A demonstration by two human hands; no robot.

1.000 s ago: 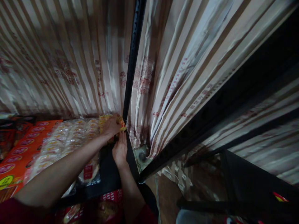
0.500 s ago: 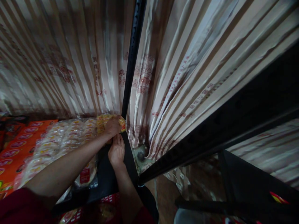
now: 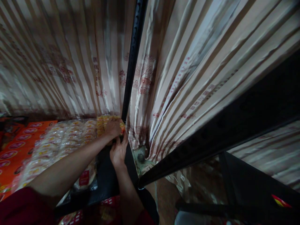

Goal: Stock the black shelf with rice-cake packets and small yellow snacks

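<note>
My left hand [image 3: 112, 127] lies curled over the end of a row of yellow snack packets [image 3: 103, 122] at the back right corner of a black shelf [image 3: 106, 181], beside the black upright post [image 3: 131, 62]. My right hand [image 3: 119, 151] reaches up from below with its fingers against the same packets, just under the left hand. Both arms wear dark red sleeves. Which fingers actually grip the packets is hidden by the hands themselves.
Clear bags of pale round snacks [image 3: 58, 140] fill the shelf left of the hands, then orange-red cartons [image 3: 14, 150]. Striped shiny sheeting [image 3: 192, 62] hangs behind the rack. A black shelf beam [image 3: 211, 137] runs diagonally at right above a brown floor [image 3: 166, 200].
My right hand has moved up a little, its fingers now touching the yellow packets under my left hand. The left hand stays on the packets.
</note>
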